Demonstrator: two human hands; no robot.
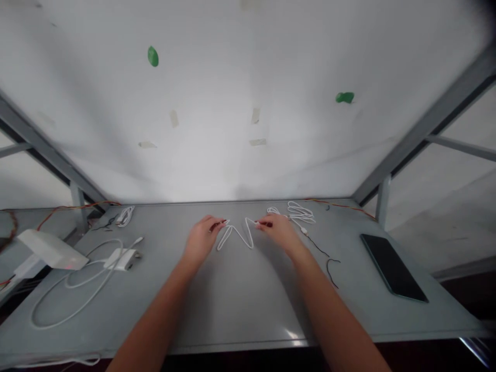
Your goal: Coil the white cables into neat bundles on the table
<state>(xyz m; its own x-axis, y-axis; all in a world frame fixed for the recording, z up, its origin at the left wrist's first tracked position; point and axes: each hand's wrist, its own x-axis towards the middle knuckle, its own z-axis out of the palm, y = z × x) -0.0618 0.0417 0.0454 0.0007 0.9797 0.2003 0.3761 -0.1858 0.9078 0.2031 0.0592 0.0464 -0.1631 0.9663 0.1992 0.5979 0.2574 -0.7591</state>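
Near the middle of the grey table (240, 299), a thin white cable (244, 241) hangs or lies in loose bends between my two hands. My left hand (204, 235) pinches one part of it, close to a small loop. On the other side, my right hand (277, 230) pinches the cable's right part between thumb and fingertips. Just behind my right hand lies a coiled white cable (301, 212), with a connector (304, 231) and thin black ties (332, 273) to its right.
At the left are a white charger (121, 259) with a long looped cable, a white box (54, 249) and a small cable bundle (125, 216). A dark phone or tablet (393, 268) lies at the right. A white wall (217, 170) rises behind, between metal posts.
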